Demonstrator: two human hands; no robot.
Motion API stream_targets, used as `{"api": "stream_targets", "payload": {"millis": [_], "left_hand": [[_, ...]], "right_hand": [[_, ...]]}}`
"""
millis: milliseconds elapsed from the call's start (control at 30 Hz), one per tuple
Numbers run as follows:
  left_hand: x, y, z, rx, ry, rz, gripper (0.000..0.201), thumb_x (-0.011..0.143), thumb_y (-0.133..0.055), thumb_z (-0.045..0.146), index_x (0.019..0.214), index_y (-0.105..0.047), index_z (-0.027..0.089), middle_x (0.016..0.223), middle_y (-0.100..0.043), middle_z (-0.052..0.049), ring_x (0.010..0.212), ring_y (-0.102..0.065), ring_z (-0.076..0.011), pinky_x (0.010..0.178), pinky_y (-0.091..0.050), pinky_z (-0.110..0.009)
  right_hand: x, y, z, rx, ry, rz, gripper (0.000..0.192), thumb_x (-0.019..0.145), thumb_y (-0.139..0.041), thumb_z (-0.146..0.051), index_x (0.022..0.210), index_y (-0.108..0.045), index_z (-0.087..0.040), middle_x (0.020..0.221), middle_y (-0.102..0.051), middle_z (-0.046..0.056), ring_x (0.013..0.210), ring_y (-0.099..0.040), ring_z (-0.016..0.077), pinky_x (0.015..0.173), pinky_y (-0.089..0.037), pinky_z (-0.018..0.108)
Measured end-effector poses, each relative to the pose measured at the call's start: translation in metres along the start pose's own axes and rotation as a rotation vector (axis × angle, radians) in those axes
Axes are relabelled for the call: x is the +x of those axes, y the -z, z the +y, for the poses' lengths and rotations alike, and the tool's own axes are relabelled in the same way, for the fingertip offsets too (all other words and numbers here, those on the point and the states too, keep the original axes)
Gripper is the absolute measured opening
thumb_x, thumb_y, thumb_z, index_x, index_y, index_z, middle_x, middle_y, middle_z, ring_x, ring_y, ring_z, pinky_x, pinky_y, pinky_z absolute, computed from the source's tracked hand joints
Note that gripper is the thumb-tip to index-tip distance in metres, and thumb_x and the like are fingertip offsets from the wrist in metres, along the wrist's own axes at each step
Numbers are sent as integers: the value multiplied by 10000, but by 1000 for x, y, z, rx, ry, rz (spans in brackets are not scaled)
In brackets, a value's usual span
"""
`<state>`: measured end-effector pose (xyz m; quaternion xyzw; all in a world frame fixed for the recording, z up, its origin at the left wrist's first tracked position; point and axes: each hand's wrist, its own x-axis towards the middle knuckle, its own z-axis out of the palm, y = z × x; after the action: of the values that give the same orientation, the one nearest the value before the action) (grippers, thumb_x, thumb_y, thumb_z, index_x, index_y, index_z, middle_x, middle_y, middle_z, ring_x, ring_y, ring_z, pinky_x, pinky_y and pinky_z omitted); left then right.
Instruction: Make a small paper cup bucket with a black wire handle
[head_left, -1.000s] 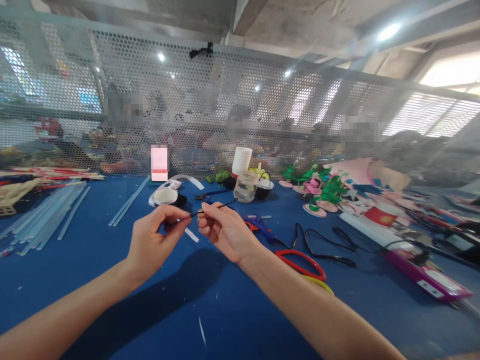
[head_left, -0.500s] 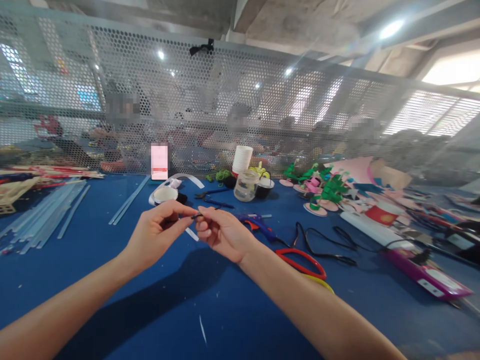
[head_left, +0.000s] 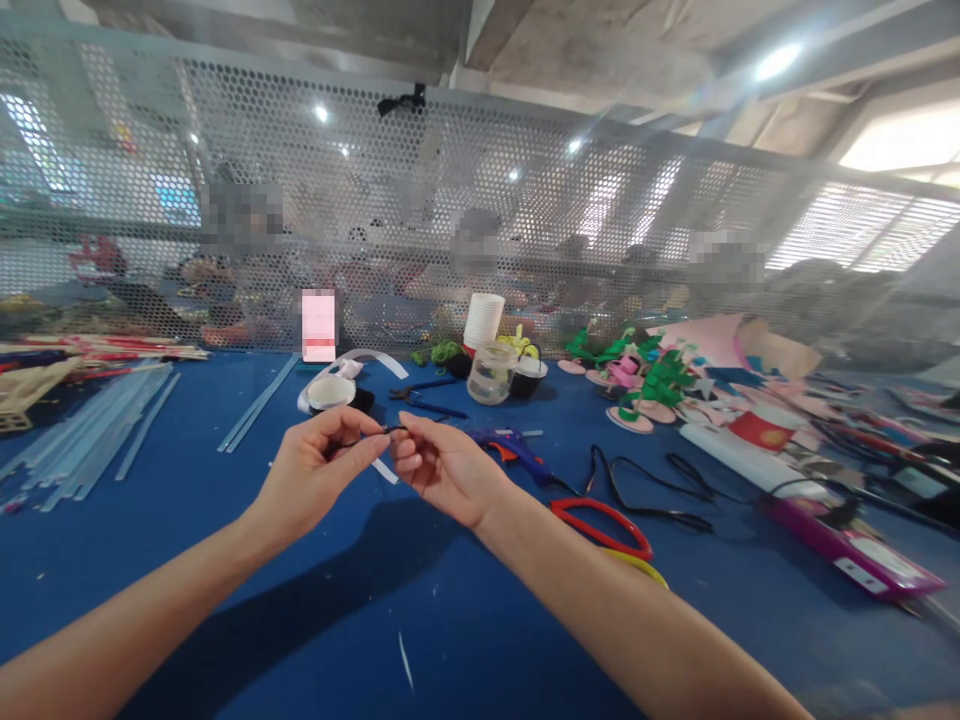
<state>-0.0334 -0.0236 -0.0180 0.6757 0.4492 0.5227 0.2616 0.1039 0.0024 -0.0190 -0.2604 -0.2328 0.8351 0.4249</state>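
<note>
Above the blue table (head_left: 225,560), the left hand (head_left: 311,480) is pinching one end of a thin black wire (head_left: 390,429) between thumb and fingertips. Dark and slender, the wire is spanning the small gap to the right hand (head_left: 446,470), which is nipping its other end. Red scissors (head_left: 600,525) are lying rightward.

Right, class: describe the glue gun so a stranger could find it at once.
Start at the blue table. Just right of the right hand, the glue gun lies flat. It is blue with an orange trigger, unlike the red-handled scissors nearer the viewer.
</note>
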Motion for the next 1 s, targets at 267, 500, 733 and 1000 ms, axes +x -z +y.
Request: {"api": "stream_targets", "payload": {"millis": [267,500,733,1000], "left_hand": [[-1,0,0,-6,13,2,108,660,-595,270,667,-577,163,527,-504,31,474,-429,-65,407,-314,-177],[-3,-2,-1,-38,8,31,97,653,-599,262,654,-581,167,492,-480,40,447,-399,-60,391,-292,-176],[-4,-2,0,-74,8,33,92,645,-604,256,635,-576,168,472,-459,46,433,-375,-56,379,-280,-175],[-2,-2,-5,-197,52,6,101,649,-620,257,678,-593,165,525,-493,32,478,-436,-65,422,-340,-181]], "right_hand": [[0,-1,-1,6,3,-9,236,781,-498,-141,554,-525,-79,471,-508,-14,401,-449,9,364,-356,79],[-1,0,0,24,-1,-31,221,764,-526,-148,554,-526,-78,476,-504,-13,407,-447,10,365,-357,77],[0,0,-1,24,3,-45,237,784,-493,-139,556,-519,-80,474,-499,-14,403,-447,10,364,-358,79],[-2,0,1,21,-45,-111,200,763,-526,-142,571,-519,-86,473,-490,-22,405,-431,9,365,-354,76]]}}
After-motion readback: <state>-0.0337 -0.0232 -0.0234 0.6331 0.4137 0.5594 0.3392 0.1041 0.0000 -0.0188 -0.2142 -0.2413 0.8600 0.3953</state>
